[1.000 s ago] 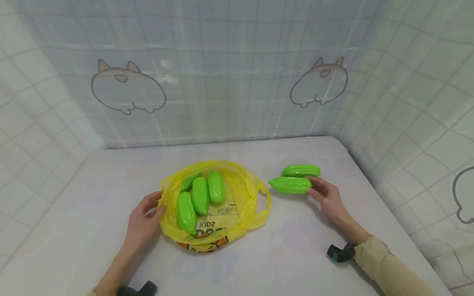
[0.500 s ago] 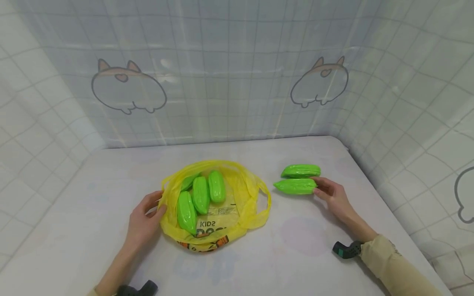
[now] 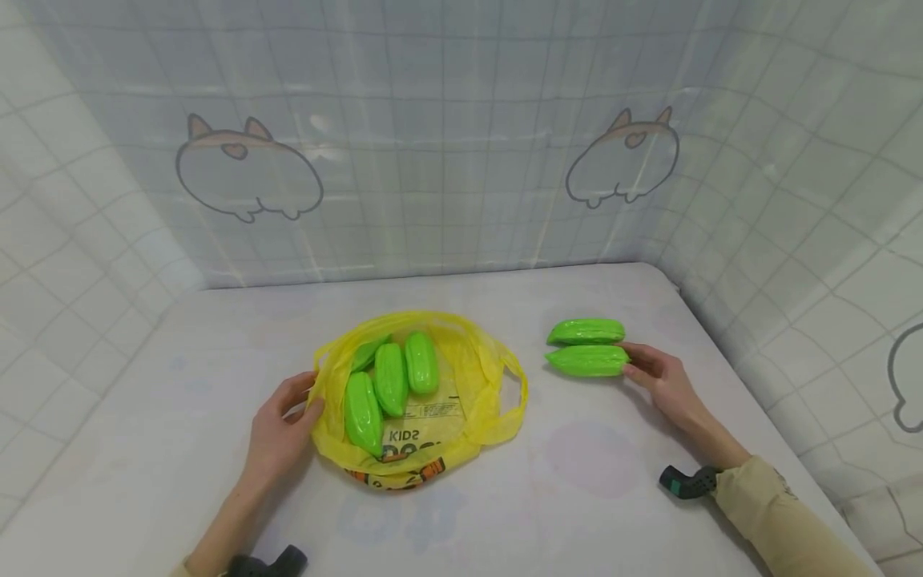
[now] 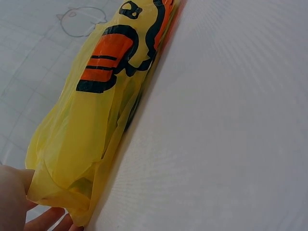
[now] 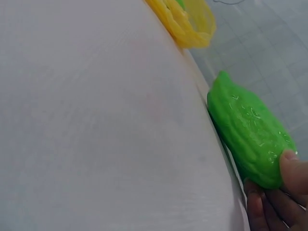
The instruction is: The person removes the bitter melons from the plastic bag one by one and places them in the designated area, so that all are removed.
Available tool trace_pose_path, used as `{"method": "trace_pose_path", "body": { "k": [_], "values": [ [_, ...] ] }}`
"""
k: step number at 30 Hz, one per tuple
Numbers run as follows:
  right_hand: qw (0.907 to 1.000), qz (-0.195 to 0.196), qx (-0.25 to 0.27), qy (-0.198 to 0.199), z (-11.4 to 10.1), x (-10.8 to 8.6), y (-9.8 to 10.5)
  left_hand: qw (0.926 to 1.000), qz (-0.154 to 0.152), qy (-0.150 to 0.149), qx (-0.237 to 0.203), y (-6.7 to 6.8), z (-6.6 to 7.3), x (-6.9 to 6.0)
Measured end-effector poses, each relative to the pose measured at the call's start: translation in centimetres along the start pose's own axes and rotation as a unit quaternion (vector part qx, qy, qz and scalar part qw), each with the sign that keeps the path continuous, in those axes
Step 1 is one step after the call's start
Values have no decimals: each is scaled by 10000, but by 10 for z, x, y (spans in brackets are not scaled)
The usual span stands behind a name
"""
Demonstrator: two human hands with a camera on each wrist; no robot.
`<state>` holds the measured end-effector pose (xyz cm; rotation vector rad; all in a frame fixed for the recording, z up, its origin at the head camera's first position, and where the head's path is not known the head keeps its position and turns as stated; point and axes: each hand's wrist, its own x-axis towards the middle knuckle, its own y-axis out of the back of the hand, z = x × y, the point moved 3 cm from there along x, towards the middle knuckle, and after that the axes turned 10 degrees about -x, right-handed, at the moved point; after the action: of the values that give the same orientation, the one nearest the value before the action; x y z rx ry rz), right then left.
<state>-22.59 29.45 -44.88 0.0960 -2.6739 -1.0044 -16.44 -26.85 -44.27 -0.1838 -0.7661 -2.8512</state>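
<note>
A yellow plastic bag (image 3: 493, 401) lies on its side on the white table, its wide mouth showing several glossy green bitter melons (image 3: 391, 381) inside. My left hand (image 3: 283, 425) pinches the bag's left rim between thumb and fingers; in the left wrist view the bag's film (image 4: 72, 149) runs into that grip. On the right, my right hand (image 3: 665, 389) holds the blunt end of a ridged bitter melon (image 3: 587, 361), thumb on the near side. The right wrist view shows the thumb on this bitter melon (image 5: 250, 130). Just behind it lies another bitter melon (image 3: 586, 331), roughly parallel.
The white table (image 3: 577, 497) ends at a back edge against a grid-patterned curtain (image 3: 447, 160) with cartoon animal drawings. Similar sheets hang at the left and right. A black wrist device (image 3: 688, 482) sits by the right sleeve. One bag handle loop (image 3: 521, 405) points right.
My right hand has drawn the bitter melon a little to the right, so it lines up in front of the other one. My left hand and the bag stay in place.
</note>
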Motion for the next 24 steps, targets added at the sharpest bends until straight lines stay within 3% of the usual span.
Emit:
{"method": "trace_pose_path", "body": {
  "k": [7,24],
  "values": [
    [9998,-48,-67,-195,0,1,0,10000,-7,21,38,0,-2,0],
    [9995,103,-134,-252,6,-1,-4,9999,-14,22,116,-1,-4,1]
  ]
}}
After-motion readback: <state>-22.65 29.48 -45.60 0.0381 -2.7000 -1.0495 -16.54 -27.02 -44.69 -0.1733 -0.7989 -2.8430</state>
